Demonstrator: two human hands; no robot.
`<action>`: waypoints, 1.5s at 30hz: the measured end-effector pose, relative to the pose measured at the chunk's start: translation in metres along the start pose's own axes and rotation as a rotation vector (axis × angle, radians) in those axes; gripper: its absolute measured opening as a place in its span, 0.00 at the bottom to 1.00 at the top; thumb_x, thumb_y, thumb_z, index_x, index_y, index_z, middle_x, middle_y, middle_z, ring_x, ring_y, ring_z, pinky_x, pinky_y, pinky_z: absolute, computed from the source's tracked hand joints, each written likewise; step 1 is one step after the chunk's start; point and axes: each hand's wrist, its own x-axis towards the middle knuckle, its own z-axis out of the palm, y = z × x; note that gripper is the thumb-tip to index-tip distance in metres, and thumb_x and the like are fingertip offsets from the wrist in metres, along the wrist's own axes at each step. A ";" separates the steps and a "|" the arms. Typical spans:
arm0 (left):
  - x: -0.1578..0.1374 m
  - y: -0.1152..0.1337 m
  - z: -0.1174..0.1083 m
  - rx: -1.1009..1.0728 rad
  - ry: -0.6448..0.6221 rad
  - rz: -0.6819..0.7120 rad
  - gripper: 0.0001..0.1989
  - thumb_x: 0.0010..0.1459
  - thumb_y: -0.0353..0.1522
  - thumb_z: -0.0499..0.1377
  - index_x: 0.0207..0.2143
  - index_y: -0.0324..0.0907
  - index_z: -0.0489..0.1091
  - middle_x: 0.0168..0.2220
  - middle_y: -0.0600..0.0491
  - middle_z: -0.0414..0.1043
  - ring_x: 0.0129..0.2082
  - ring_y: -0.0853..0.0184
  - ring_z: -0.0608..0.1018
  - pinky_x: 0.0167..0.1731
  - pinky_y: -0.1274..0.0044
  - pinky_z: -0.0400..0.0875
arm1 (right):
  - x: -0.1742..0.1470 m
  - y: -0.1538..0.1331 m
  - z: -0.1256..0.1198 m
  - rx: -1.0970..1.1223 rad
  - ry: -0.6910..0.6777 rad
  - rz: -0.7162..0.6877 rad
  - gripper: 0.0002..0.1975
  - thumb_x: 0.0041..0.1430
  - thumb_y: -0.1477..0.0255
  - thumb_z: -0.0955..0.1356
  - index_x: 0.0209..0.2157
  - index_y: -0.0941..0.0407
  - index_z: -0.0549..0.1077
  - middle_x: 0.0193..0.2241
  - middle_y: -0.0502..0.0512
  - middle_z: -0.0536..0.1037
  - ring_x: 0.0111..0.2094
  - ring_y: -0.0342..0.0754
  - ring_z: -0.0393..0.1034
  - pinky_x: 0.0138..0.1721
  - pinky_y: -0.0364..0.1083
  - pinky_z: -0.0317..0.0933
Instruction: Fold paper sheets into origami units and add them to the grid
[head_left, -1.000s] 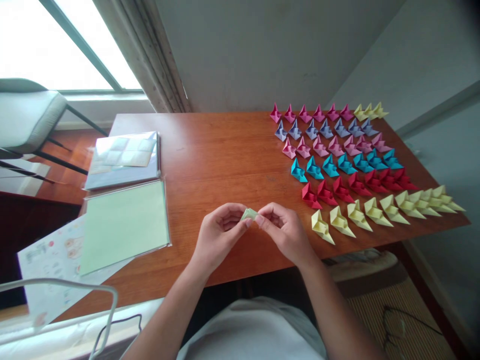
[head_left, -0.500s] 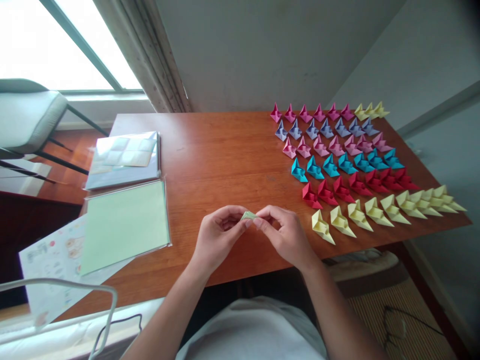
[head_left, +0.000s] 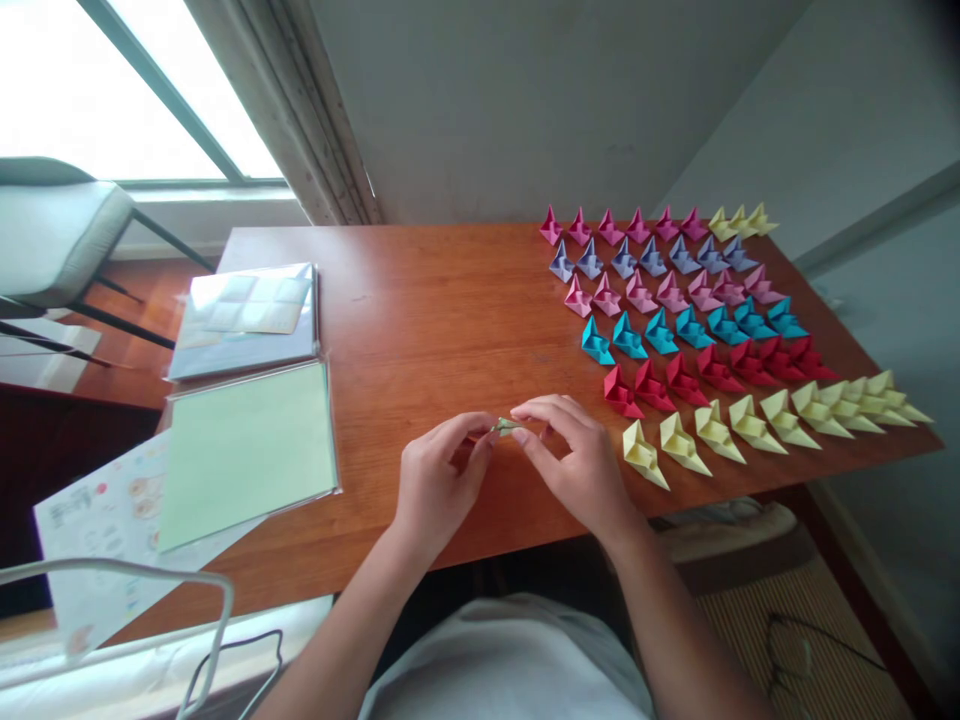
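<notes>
A small piece of folded light green paper point(head_left: 507, 426) is held between my two hands above the wooden table's near part. My left hand point(head_left: 444, 475) pinches its left end between thumb and fingers. At the right end, my right hand point(head_left: 574, 462) has its thumb below and its forefinger above the paper, curled round the tip. The fingers partly hide the folds. Right of my right hand, a pale yellow folded paper boat point(head_left: 643, 455) stands at the start of the nearest row.
Rows of paper boats in red point(head_left: 682, 380), blue point(head_left: 661, 331), pink, purple and magenta fill the table's right side. On the left lie a stack of light green paper point(head_left: 251, 450), a plastic-wrapped pack point(head_left: 247, 345) and a printed sheet point(head_left: 97, 530). A chair point(head_left: 64, 230) stands by the window.
My right hand's thumb and forefinger have spread a little at the paper's right end. The green paper has turned and shifted slightly right, and my left hand has tightened its pinch.
</notes>
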 end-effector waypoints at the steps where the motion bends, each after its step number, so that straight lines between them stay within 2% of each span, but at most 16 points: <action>1: 0.000 -0.001 0.000 0.040 0.004 0.032 0.03 0.62 0.30 0.60 0.37 0.43 0.75 0.34 0.55 0.81 0.30 0.71 0.81 0.34 0.82 0.75 | 0.001 0.000 0.001 -0.025 0.020 -0.034 0.06 0.64 0.74 0.69 0.42 0.53 0.76 0.40 0.55 0.78 0.43 0.50 0.71 0.45 0.49 0.66; 5: -0.001 0.000 0.001 0.119 0.009 0.097 0.04 0.62 0.29 0.60 0.38 0.43 0.75 0.35 0.54 0.81 0.31 0.70 0.82 0.33 0.81 0.75 | 0.001 0.002 0.002 -0.055 0.009 -0.091 0.04 0.65 0.75 0.69 0.39 0.52 0.76 0.35 0.54 0.77 0.39 0.50 0.71 0.42 0.49 0.66; 11: 0.000 0.003 -0.001 0.087 -0.042 0.095 0.06 0.65 0.29 0.57 0.39 0.43 0.75 0.36 0.53 0.81 0.32 0.70 0.81 0.32 0.81 0.74 | 0.000 0.004 0.000 -0.037 -0.018 -0.120 0.04 0.65 0.76 0.69 0.37 0.52 0.76 0.34 0.53 0.78 0.39 0.49 0.71 0.42 0.48 0.66; 16: 0.001 0.002 -0.001 0.066 -0.062 0.126 0.05 0.63 0.28 0.59 0.37 0.44 0.76 0.40 0.51 0.80 0.40 0.67 0.81 0.41 0.77 0.75 | 0.000 0.005 -0.002 -0.029 -0.047 -0.118 0.05 0.65 0.75 0.68 0.38 0.52 0.77 0.35 0.53 0.78 0.38 0.48 0.72 0.42 0.47 0.67; 21: 0.003 0.001 -0.002 0.155 -0.064 0.166 0.05 0.63 0.31 0.60 0.37 0.45 0.77 0.34 0.51 0.76 0.35 0.66 0.78 0.36 0.76 0.73 | -0.001 0.007 -0.002 -0.051 -0.050 -0.130 0.05 0.66 0.74 0.68 0.39 0.52 0.77 0.35 0.54 0.78 0.38 0.48 0.72 0.42 0.47 0.67; 30: 0.002 -0.001 -0.002 0.157 -0.046 0.196 0.05 0.63 0.30 0.61 0.36 0.44 0.78 0.33 0.52 0.76 0.32 0.67 0.77 0.34 0.77 0.71 | 0.000 0.007 -0.004 -0.091 -0.047 -0.187 0.06 0.67 0.75 0.68 0.39 0.52 0.78 0.34 0.53 0.78 0.37 0.47 0.71 0.40 0.47 0.67; 36: 0.003 0.003 -0.005 0.063 -0.053 0.135 0.05 0.62 0.29 0.60 0.36 0.44 0.78 0.33 0.53 0.76 0.30 0.70 0.77 0.30 0.81 0.71 | -0.001 0.007 -0.005 -0.085 -0.021 -0.199 0.07 0.67 0.75 0.68 0.39 0.51 0.79 0.33 0.53 0.78 0.36 0.47 0.72 0.39 0.46 0.67; 45: 0.006 0.007 -0.012 -0.069 -0.006 0.065 0.04 0.60 0.29 0.62 0.33 0.43 0.77 0.32 0.53 0.78 0.31 0.70 0.78 0.33 0.80 0.74 | 0.000 0.004 -0.014 -0.052 0.015 -0.135 0.05 0.66 0.75 0.67 0.38 0.52 0.74 0.34 0.53 0.78 0.37 0.48 0.72 0.41 0.48 0.68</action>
